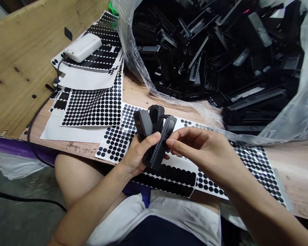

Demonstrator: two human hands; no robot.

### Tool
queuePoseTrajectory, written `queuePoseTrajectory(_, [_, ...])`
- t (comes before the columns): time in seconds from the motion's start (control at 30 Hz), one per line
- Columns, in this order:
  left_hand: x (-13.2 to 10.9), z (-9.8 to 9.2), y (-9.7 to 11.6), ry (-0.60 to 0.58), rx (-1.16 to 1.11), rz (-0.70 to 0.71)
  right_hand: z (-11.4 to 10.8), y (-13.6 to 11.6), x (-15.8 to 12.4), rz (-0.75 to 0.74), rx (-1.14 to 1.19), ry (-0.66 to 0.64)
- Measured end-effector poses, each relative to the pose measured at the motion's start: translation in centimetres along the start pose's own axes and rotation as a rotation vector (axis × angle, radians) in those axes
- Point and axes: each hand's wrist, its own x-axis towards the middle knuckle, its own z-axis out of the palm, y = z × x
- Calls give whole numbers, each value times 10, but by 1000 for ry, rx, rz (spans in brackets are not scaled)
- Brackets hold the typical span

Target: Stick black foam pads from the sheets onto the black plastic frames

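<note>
Supervisor: State the condition of the left hand (133, 153).

Operator: On my feed, its fingers are closed around at least three black pieces (162, 143), fanned out, with the thumb pressed on the rightmost. That piece is long, textured with a fine weave, and tilted. A shorter piece with a small gold-coloured mark (145, 124) projects beyond the left fingers, to their left; another shows between the two.

Supervisor: State the condition of the right hand (210, 147).

Operator: Its thumb and forefinger are drawn together at the right edge of the long piece. I cannot tell whether anything sits between the fingertips.

Supervisor: Continue outward. What lies directly beneath the fingers?

Operator: I read a sheet of round black dots (114, 145), extending past the left fingers. Nearer the person, just below the fingers, is a sheet with close-set dark rows (166, 177).

Supervisor: And farther from them?

Operator: Forward and left of the left fingers, I see more dotted sheets (94, 107), overlapping, with a white box-shaped device (84, 46) on top. A dark cable (32, 118) curves down on their left. Forward and right of both hands, a clear plastic bag (129, 54) stands open, filled with jumbled black parts (195, 68). All rest on a wood-grain tabletop (297, 177).
</note>
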Motion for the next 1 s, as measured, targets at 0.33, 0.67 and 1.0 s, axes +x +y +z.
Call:
queuePoseTrajectory(0.33, [-1,0,1,39,2,-13,0,4,3,-147,-230,132])
queuePoseTrajectory(0.67, [1,-5,11,38,-225,-39,4,57,1,-330,-659,-1])
queuePoseTrajectory(1.0, [-5,-4,8,-43,-39,-92,-28,1,15,21,221,161])
